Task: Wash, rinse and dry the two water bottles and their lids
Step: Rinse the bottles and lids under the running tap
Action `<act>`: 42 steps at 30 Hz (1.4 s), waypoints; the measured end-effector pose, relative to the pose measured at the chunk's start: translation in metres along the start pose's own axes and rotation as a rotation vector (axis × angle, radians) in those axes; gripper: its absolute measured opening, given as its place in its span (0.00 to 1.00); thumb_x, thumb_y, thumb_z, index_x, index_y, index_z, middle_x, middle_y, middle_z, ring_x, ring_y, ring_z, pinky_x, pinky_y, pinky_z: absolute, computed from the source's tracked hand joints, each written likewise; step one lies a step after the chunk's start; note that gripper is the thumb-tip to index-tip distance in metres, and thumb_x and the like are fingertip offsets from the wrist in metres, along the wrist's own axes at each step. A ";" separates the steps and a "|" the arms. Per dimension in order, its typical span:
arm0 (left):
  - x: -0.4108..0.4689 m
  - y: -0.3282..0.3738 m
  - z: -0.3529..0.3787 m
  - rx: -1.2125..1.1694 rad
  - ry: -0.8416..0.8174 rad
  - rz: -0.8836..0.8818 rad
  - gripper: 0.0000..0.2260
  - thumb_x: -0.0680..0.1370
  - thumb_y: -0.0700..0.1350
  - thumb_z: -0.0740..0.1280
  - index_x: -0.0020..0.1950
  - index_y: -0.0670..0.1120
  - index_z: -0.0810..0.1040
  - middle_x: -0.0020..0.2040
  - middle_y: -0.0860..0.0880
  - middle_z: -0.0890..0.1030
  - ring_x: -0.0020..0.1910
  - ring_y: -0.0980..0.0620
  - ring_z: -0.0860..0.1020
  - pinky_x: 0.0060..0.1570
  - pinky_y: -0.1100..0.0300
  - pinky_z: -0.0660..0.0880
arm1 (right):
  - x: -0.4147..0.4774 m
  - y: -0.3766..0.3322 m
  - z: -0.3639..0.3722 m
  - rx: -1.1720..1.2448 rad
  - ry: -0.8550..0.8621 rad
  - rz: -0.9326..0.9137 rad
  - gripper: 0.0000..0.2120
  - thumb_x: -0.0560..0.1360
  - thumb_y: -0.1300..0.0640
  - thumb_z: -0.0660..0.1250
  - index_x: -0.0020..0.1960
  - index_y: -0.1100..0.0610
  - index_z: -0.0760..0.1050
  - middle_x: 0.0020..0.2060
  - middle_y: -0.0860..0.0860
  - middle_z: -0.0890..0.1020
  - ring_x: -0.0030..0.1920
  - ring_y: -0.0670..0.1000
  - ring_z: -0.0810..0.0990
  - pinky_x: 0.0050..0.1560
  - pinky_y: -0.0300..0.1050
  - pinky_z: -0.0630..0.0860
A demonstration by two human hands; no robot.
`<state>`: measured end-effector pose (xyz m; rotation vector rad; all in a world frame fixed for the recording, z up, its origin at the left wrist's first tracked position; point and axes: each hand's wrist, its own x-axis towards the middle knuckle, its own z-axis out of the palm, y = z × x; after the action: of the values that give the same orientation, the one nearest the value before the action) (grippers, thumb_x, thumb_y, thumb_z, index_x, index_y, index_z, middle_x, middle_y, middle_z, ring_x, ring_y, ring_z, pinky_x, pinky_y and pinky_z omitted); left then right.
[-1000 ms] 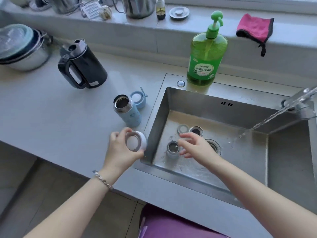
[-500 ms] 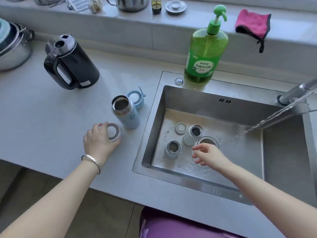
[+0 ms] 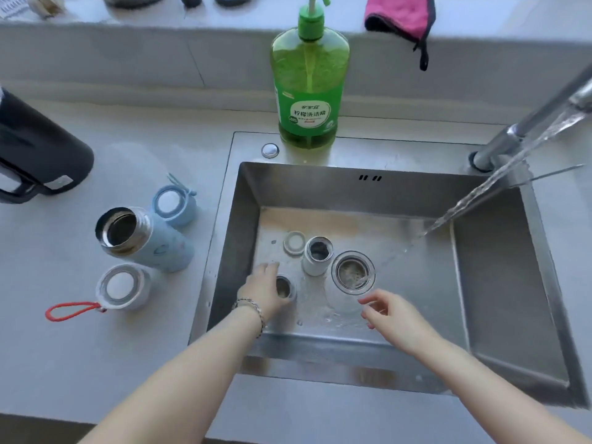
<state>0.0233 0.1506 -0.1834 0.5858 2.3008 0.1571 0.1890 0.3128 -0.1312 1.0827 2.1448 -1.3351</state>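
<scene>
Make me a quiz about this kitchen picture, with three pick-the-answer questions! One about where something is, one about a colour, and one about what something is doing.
1. Where does the green soap bottle stand?
A) on the floor
B) on the steel rim behind the sink
C) on the window ledge

2. What colour is the loop on the white lid lying on the counter?
A) red
B) yellow
C) green

3. What is the tap doing?
A) it is off
B) it is running
C) it is wrapped in a cloth

Answers: 1 B, its base sits on the rim. 2 A, the loop is bright red. 3 B, a stream of water pours into the basin.
</scene>
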 end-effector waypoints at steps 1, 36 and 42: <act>0.012 -0.002 0.006 0.037 -0.053 -0.026 0.33 0.72 0.55 0.68 0.73 0.51 0.58 0.72 0.48 0.62 0.66 0.43 0.68 0.61 0.50 0.70 | 0.002 0.007 -0.003 0.003 0.014 0.000 0.06 0.76 0.59 0.62 0.48 0.50 0.74 0.42 0.52 0.81 0.43 0.52 0.81 0.40 0.37 0.70; -0.036 0.242 -0.065 -0.763 -0.066 0.270 0.07 0.80 0.52 0.58 0.54 0.51 0.69 0.44 0.49 0.76 0.33 0.53 0.78 0.27 0.62 0.76 | 0.011 0.018 -0.152 1.091 0.221 -0.018 0.15 0.68 0.44 0.65 0.50 0.51 0.74 0.44 0.53 0.79 0.40 0.49 0.80 0.35 0.47 0.80; -0.041 0.244 -0.055 -0.430 0.189 0.417 0.12 0.82 0.47 0.50 0.55 0.43 0.69 0.43 0.48 0.72 0.43 0.45 0.74 0.47 0.53 0.74 | 0.002 0.021 -0.142 1.063 0.372 -0.136 0.22 0.61 0.44 0.65 0.53 0.51 0.73 0.49 0.54 0.77 0.48 0.53 0.78 0.42 0.58 0.81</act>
<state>0.0991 0.3517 -0.0494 0.8389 2.1923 0.9140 0.2138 0.4439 -0.0777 1.6533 1.6764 -2.6366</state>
